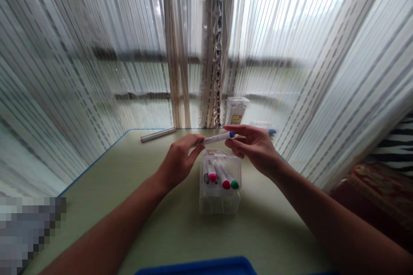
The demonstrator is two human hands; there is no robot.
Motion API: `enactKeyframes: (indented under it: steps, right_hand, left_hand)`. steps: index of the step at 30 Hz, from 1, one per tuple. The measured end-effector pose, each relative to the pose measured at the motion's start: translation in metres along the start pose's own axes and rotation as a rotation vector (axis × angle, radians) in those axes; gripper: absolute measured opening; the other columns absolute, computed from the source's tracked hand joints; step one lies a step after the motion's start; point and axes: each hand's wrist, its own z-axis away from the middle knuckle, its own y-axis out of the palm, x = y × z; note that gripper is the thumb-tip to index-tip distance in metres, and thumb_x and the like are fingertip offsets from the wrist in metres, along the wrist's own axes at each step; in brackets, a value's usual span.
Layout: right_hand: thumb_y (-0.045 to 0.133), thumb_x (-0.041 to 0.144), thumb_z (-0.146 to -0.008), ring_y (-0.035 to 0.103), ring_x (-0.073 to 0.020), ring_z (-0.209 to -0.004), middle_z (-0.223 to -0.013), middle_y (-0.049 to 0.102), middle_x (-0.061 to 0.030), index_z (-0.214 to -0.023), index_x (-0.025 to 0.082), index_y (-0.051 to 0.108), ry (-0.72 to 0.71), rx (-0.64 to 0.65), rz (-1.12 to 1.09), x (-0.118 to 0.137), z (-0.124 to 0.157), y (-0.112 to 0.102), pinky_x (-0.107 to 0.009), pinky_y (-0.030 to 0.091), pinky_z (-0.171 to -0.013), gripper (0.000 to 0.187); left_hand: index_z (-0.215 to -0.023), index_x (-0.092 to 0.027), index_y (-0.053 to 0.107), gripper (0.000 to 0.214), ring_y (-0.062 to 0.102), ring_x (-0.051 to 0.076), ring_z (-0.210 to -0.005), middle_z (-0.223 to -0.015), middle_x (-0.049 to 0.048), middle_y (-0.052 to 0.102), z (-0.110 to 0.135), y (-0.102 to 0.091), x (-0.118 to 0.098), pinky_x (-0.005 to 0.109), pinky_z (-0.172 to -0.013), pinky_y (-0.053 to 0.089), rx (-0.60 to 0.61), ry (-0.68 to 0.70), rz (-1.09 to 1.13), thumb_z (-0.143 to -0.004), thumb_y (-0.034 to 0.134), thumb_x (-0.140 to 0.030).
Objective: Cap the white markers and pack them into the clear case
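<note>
A white marker pen [217, 138] with a blue end is held level above the clear plastic box [220, 204]. My left hand [180, 159] pinches its left end between thumb and fingers. My right hand [254, 146] has thumb and index finger closed around the blue end. Just below, several white markers lie slanted at the top of the box, among them a pink-ended marker [212, 177], a red-ended marker [226, 184] and a green-ended marker [234, 184]. The lower part of the box is see-through.
Another white marker [158, 135] lies near the back edge of the pale green table [112, 189]. A tall clear container [237, 111] stands at the back right, beside a second clear case [261, 125] partly behind my right hand. A blue object [200, 266] shows at the front edge. Striped curtains [129, 51] hang behind.
</note>
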Motion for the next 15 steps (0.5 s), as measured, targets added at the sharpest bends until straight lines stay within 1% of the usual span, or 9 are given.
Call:
enactKeyframes:
  steps: [5, 9, 11, 15]
  right_hand:
    - [0.091, 0.016, -0.062, 0.054, -0.0058, -0.044, -0.061, 0.07, 0.0013, -0.091, 0.021, 0.082, -0.03, -0.004, -0.018, 0.003, 0.0, 0.005, -0.017, 0.041, -0.039, 0.031]
    - [0.092, 0.02, -0.062, 0.052, -0.0065, -0.042, -0.056, 0.067, 0.0023, -0.088, 0.02, 0.082, -0.066, -0.008, 0.016, 0.006, 0.001, 0.009, -0.019, 0.041, -0.038, 0.028]
    - [0.092, 0.021, -0.063, 0.054, -0.0068, -0.043, -0.059, 0.069, 0.0017, -0.089, 0.02, 0.082, -0.08, -0.002, 0.022, 0.008, 0.003, 0.011, -0.019, 0.043, -0.038, 0.028]
    - [0.091, 0.024, -0.066, 0.065, -0.0111, -0.058, -0.077, 0.076, -0.0024, -0.092, 0.022, 0.082, -0.101, 0.03, 0.006, 0.011, 0.007, 0.015, -0.022, 0.054, -0.048, 0.028]
  left_hand:
    - [-0.11, -0.014, 0.067, 0.02, 0.068, 0.022, -0.096, -0.102, 0.01, 0.072, 0.0, 0.001, 0.002, 0.033, -0.087, 0.053, 0.046, 0.015, -0.015, -0.096, 0.053, -0.018]
    - [-0.112, -0.015, 0.066, 0.022, 0.068, 0.023, -0.098, -0.105, 0.0111, 0.071, 0.001, 0.002, 0.002, 0.035, -0.087, 0.053, 0.075, 0.019, -0.023, -0.098, 0.049, -0.019]
    - [-0.112, -0.016, 0.065, 0.022, 0.067, 0.023, -0.1, -0.107, 0.0113, 0.071, 0.001, 0.003, 0.001, 0.035, -0.089, 0.053, 0.084, 0.022, -0.024, -0.098, 0.049, -0.019]
    - [-0.108, -0.016, 0.065, 0.017, 0.068, 0.022, -0.098, -0.104, 0.0096, 0.072, 0.002, 0.004, -0.001, 0.034, -0.089, 0.053, 0.061, 0.032, -0.037, -0.097, 0.052, -0.018]
